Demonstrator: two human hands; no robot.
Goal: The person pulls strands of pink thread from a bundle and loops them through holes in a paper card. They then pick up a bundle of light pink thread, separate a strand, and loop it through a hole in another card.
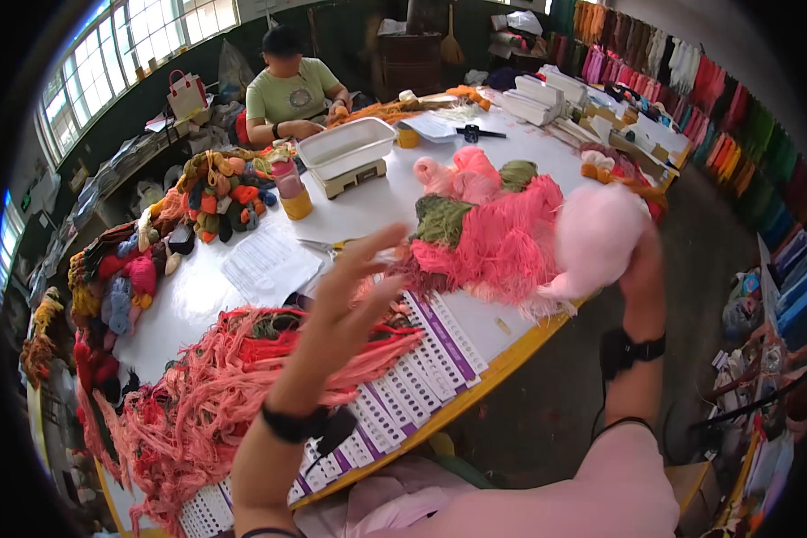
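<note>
A pale pink bundle of yarn [601, 235] is raised over the table's right edge. My right hand [644, 260] is closed on its right side, with the fingers partly hidden behind it. My left hand [354, 291] hovers over the table with its fingers apart and holds nothing. Beyond and between the hands lies a heap of bright pink yarn [511, 238], with green yarn [444, 220] at its left. Loose coral-pink strands [215, 394] spread below and left of my left hand, partly over printed shade cards [421, 368].
A scale with a white tray [345, 148] stands mid-table, beside a pink-and-yellow jar [290, 188]. Scissors [325, 245] and paper sheets [269, 264] lie nearby. Coloured yarn skeins [215, 193] pile at left. A co-worker [291, 94] sits across, handling orange yarn. Hanging skeins [717, 99] line the right wall.
</note>
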